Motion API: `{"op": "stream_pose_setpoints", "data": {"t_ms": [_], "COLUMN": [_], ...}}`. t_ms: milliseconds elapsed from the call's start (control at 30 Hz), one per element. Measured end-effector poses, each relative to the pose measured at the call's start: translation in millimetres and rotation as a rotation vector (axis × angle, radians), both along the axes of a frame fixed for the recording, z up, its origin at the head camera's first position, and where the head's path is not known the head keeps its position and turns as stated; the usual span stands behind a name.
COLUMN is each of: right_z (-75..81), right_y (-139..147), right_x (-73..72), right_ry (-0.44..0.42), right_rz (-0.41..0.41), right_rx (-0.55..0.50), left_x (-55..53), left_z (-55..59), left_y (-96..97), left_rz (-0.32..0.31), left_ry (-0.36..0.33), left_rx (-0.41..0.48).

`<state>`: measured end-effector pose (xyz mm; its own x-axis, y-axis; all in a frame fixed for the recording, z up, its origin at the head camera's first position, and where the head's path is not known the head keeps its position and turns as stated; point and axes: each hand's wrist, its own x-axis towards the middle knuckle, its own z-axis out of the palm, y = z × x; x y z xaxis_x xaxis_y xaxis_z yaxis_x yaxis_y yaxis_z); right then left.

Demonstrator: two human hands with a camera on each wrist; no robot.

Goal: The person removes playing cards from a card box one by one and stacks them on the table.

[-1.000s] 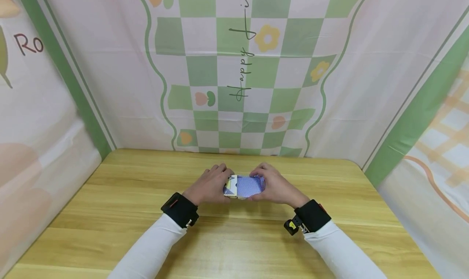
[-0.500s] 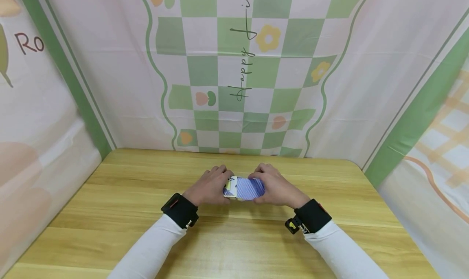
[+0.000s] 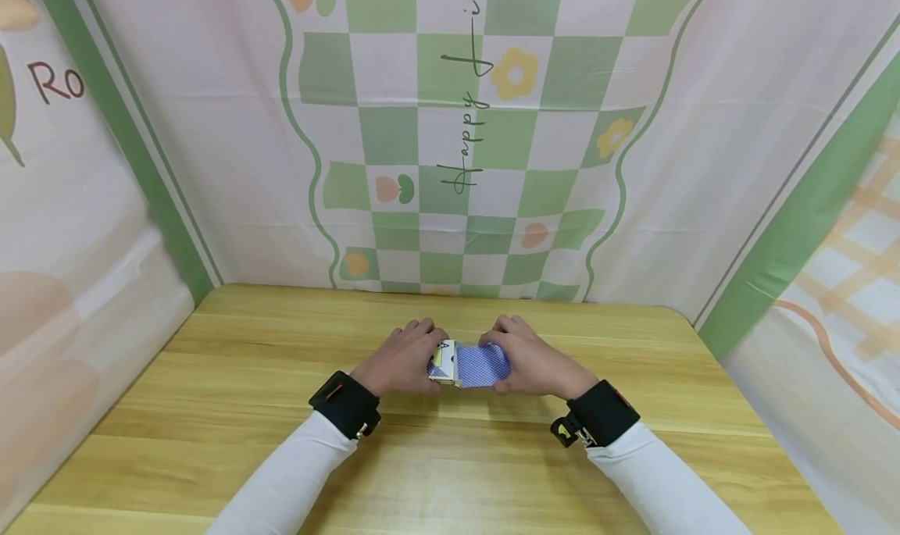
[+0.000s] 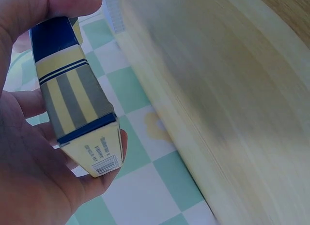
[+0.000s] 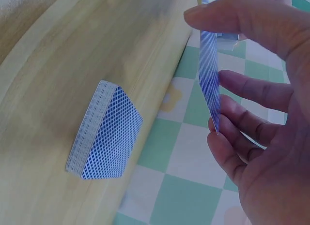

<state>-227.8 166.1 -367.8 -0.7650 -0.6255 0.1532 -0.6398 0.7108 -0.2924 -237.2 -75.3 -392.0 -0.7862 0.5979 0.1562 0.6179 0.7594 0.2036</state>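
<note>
In the head view, my left hand point(image 3: 404, 357) grips a small card box point(image 3: 442, 362) with an "A" on its face. Its striped side and barcode end show in the left wrist view, the thumb across the top. My right hand point(image 3: 536, 359) pinches a thin blue-backed playing card point(image 3: 482, 365) beside the box's open-looking end. Edge-on in the right wrist view, this card point(image 5: 209, 75) lies between thumb and fingers; whether it is a single card cannot be told. Below that hand a deck of blue-backed cards point(image 5: 109, 135) sits on the table.
The wooden table point(image 3: 450, 465) ends at a patterned cloth backdrop point(image 3: 450, 137), with cloth at both sides too. Each wrist carries a black strap, the left one point(image 3: 344, 402) and the right one point(image 3: 601, 414).
My right hand has shifted slightly right and the card has slid and tilted a little away from the box. My left hand with the box stays nearly still.
</note>
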Motion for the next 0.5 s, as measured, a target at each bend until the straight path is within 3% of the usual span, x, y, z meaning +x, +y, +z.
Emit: {"op": "stream_pose_setpoints", "data": {"t_ms": [267,500], "right_z": [0.9,-0.7], "right_y": [5.9,15.7], "right_x": [-2.5,-11.1], "right_ry": [0.042,0.044], "right_rz": [-0.031,-0.156], "right_rx": [0.032,0.051], "left_x": [0.0,-0.6], "left_z": [-0.3,-2.2], "left_y": [-1.8,-5.1], "left_rz": [0.007,0.009], "left_ry": [0.005,0.007], "left_rx": [-0.005,-0.007]}}
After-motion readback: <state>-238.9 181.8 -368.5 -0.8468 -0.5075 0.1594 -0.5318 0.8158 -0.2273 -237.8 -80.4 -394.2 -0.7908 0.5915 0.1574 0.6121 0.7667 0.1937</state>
